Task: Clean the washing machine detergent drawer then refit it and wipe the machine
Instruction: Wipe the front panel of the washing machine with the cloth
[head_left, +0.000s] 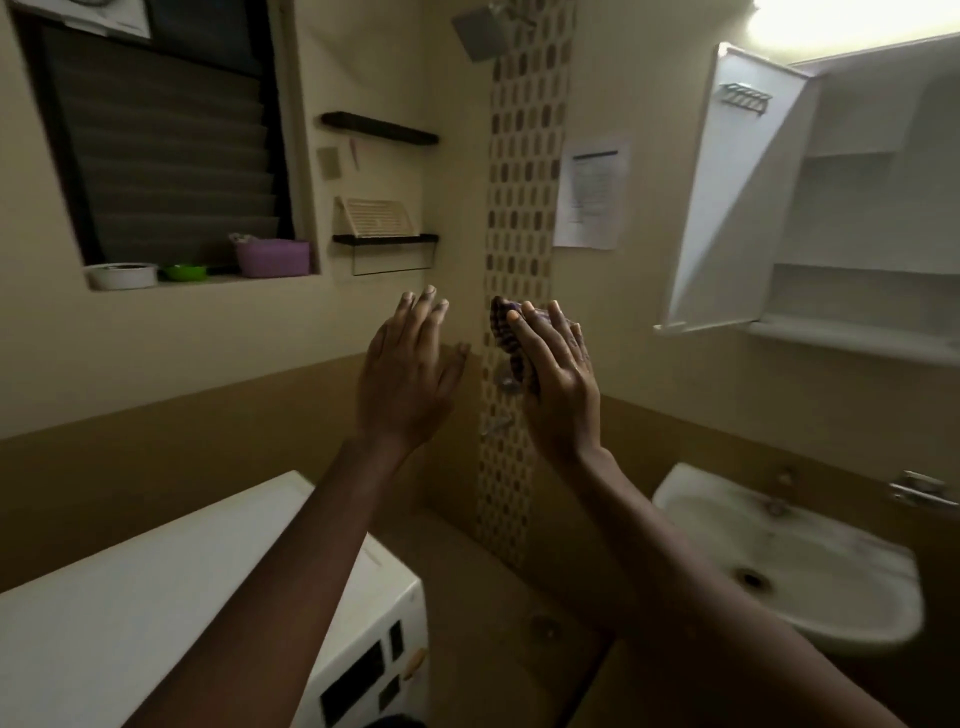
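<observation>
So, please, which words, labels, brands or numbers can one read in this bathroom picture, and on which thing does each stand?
Nothing can be read with certainty.
White paper sheet stuck on the beige wall: a dark heading and printed lines, too small and blurred to read.
White paper at the window's top: a faint curved line, no legible text.
Front of the white washing machine: dark panels, no legible label.

Bare left grip (408, 379) and right grip (561, 384), bare slim forearms (291, 571).

Checked woven cloth (506, 332); glossy white washing machine (156, 571); glazed ceramic sink (810, 587); matt wall tiles (519, 208).
</observation>
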